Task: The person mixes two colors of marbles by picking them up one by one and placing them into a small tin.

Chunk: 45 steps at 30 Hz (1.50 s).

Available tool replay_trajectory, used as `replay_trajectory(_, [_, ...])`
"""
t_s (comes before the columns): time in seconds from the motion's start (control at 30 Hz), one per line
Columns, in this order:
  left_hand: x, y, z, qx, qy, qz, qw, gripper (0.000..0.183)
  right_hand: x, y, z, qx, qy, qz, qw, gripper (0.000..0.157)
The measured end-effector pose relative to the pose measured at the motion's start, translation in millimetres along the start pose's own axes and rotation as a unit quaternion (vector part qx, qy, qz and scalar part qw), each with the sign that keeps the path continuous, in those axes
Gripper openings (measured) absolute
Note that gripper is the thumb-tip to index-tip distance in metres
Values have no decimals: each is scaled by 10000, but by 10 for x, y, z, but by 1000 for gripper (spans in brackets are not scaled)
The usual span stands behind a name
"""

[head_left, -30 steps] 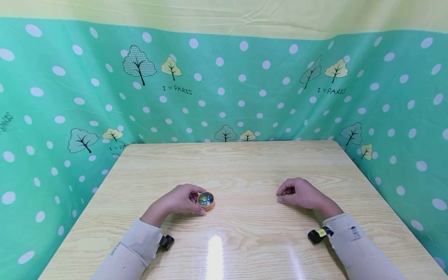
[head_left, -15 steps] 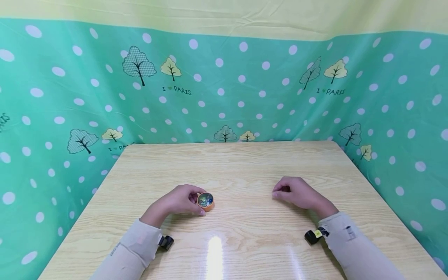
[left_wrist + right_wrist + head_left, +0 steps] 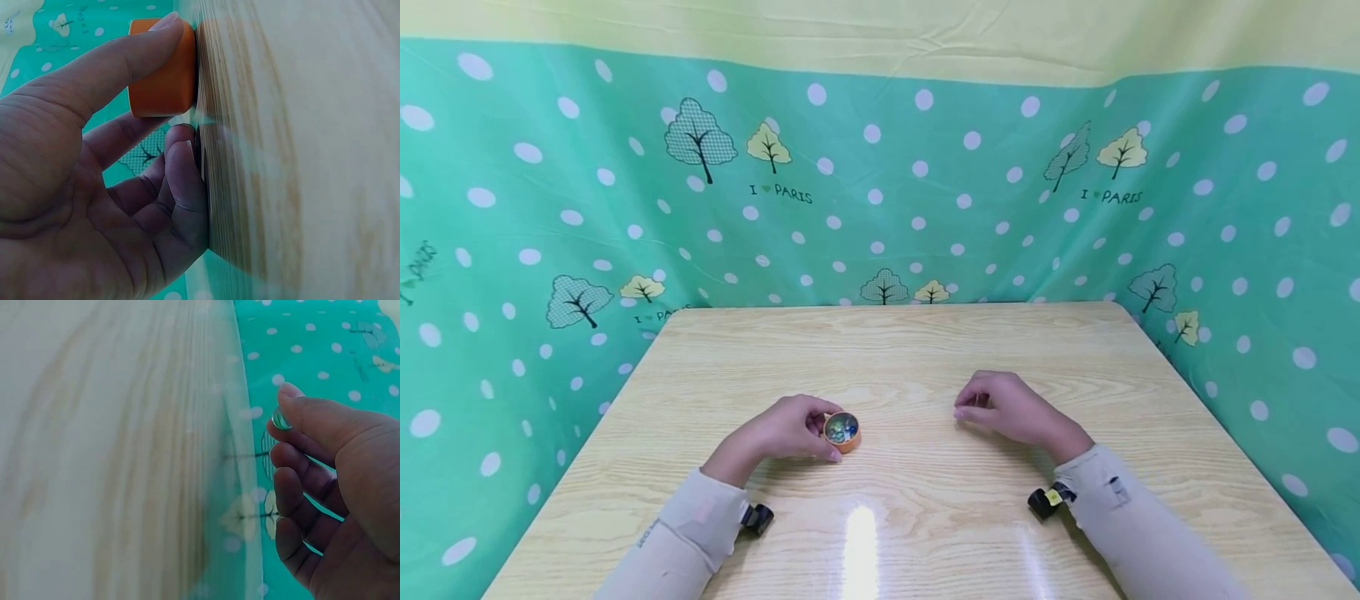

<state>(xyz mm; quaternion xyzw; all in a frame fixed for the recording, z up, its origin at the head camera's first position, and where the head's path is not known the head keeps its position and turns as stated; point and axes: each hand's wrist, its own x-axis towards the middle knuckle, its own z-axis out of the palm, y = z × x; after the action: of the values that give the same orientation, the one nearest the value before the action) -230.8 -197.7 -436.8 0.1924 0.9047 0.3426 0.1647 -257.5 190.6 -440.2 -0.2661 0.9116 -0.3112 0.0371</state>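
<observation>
A small round orange cup [image 3: 842,432] with several glass marbles in it stands on the wooden table, left of centre in the head view. My left hand [image 3: 790,427] grips its side between thumb and fingers. The left wrist view shows the thumb across the orange wall of the cup [image 3: 164,81], its base at the tabletop. To the right, my right hand [image 3: 1007,406] is raised over the table. In the right wrist view it pinches a clear greenish glass marble [image 3: 281,419] between thumb and index fingertip, the other fingers curled below.
The pale wooden table [image 3: 895,358] runs back to a green dotted curtain [image 3: 917,183] that also closes both sides. Black wrist cameras sit under both cuffs. A bright light reflection lies on the table's front part.
My right hand has lifted from the table with the marble and moved left toward the cup. My left hand and the cup stay in place.
</observation>
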Motion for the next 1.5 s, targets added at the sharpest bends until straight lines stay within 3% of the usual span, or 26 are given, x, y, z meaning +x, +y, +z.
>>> replay_trajectory(0.53, [6, 8, -6, -60, -28, -20, 10000, 59, 316, -385, 151, -145, -34, -750, 9971, 11])
replay_trajectory(1.1, [3, 12, -14, 24, -8, -15, 10000, 58, 563, -737, 317, -158, -6, -1107, 9937, 4])
replay_trajectory(1.5, [11, 7, -17, 63, -22, -38, 10000, 58, 688, -927, 406, 3, -69, -1403, 9901, 11])
